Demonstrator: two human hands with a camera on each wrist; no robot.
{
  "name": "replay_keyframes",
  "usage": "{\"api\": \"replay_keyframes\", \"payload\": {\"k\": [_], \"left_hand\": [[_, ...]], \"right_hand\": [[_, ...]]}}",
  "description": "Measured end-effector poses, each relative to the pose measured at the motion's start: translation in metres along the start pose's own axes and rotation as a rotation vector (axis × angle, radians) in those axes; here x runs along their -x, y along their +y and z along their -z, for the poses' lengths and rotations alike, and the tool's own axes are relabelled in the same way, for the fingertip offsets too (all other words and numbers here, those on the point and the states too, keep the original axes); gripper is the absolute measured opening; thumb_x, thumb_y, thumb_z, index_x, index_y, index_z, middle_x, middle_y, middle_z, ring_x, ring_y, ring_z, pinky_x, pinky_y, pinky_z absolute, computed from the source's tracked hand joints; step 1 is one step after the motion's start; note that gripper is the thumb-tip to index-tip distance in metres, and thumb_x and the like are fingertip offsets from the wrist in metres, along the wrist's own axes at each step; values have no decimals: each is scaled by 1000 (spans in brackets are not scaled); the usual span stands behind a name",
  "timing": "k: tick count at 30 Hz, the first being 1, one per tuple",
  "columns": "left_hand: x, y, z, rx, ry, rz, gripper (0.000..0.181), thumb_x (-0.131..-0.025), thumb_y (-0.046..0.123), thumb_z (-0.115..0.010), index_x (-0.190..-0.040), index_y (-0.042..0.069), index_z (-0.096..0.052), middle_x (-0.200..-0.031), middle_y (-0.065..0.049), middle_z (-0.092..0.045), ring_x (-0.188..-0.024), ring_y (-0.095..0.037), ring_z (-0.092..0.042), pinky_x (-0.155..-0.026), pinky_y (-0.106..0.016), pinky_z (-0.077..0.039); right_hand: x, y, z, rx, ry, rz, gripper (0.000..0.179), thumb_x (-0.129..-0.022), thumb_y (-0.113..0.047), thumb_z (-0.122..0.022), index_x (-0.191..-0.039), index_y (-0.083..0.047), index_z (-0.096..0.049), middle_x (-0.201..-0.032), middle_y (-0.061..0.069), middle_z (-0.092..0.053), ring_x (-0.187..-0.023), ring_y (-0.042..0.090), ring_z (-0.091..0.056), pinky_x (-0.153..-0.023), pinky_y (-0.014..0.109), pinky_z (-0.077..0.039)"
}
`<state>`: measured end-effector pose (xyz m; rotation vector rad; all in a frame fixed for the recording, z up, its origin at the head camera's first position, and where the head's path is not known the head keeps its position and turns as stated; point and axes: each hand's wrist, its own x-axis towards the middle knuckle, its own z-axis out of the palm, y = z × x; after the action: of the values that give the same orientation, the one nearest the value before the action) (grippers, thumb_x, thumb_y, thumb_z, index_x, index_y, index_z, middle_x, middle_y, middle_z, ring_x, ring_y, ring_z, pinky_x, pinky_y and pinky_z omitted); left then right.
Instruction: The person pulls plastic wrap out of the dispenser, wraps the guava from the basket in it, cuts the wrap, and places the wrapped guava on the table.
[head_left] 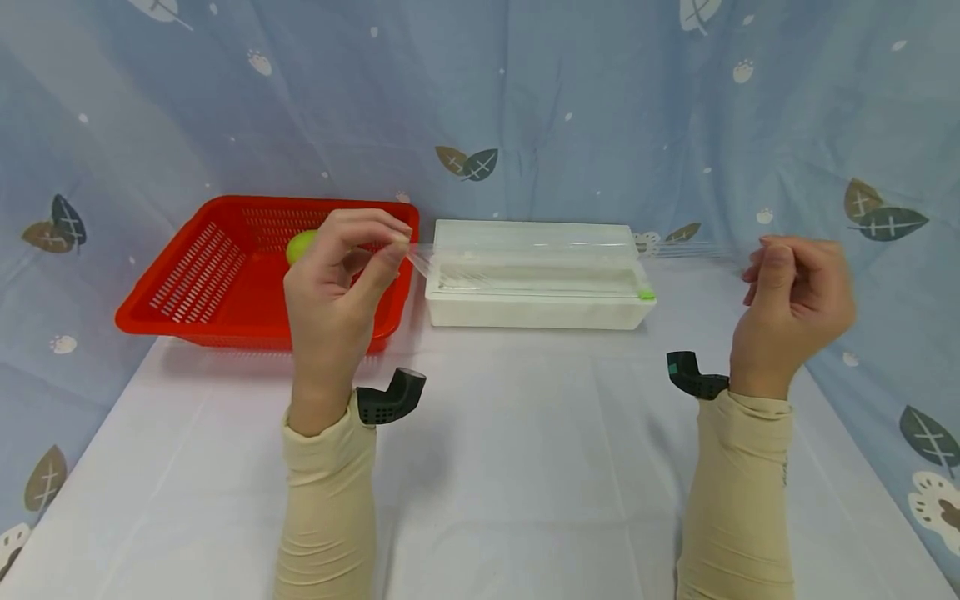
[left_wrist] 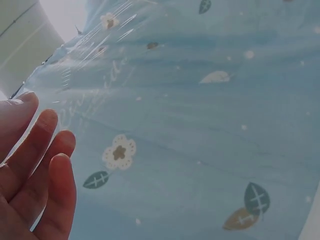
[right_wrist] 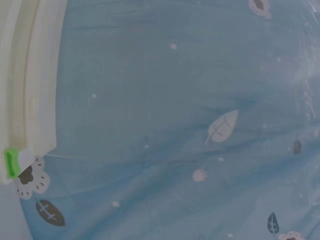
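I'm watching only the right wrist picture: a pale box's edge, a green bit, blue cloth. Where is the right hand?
Observer: The head view shows the right hand to the right of the white box.
Visitor: And the left one, what's it doing?
Observer: The left hand is pinching an end of a clear plastic sheet.
Visitor: What stands left of the box?
Observer: A red basket.
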<state>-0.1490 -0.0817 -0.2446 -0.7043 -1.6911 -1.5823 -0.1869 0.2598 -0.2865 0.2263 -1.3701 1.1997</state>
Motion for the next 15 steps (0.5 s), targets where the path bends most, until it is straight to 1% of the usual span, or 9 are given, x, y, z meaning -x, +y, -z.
{"api": "replay_keyframes", "payload": {"k": [5, 10, 13, 15], "left_hand": [[0, 4, -2, -29, 7, 8, 9, -80, -8, -59, -87, -13, -57, -84, -17, -61, -83, -24, -57, -67, -28, -46], [0, 3, -2, -41, 15, -33, 8, -79, -9, -59, -85, -14, -56, -85, -19, -58, -83, -24, -55, -68, -28, -46], [-1, 2, 0, -44, 19, -60, 9, -79, -8, -60, -84, -14, -56, -88, -21, -57, -85, -26, -55, -70, -29, -46], [0, 2, 0, -39, 23, -62, 10, -78, -9, -60, -85, -14, -56, -88, -22, -57, -86, -26, -55, -71, -29, -46]], "right_hand": [[0, -1, 0, -20, 15, -2, 32, -77, -20, -70, -76, 12, -62, -73, 16, -53, -53, 14, -50, -49, 15, -38], [0, -5, -1, -20, 20, 7, 29, -78, -15, -69, -75, 12, -61, -80, 15, -52, -54, 14, -50, -48, 14, -37], [-1, -6, -2, -26, 24, 15, 27, -78, -13, -69, -74, 12, -61, -77, 16, -52, -51, 13, -50, -48, 14, -37], [-1, -7, -2, -29, 27, 20, 27, -78, -13, -69, -74, 12, -61, -73, 16, -53, -49, 12, -50, -48, 15, -38]]}}
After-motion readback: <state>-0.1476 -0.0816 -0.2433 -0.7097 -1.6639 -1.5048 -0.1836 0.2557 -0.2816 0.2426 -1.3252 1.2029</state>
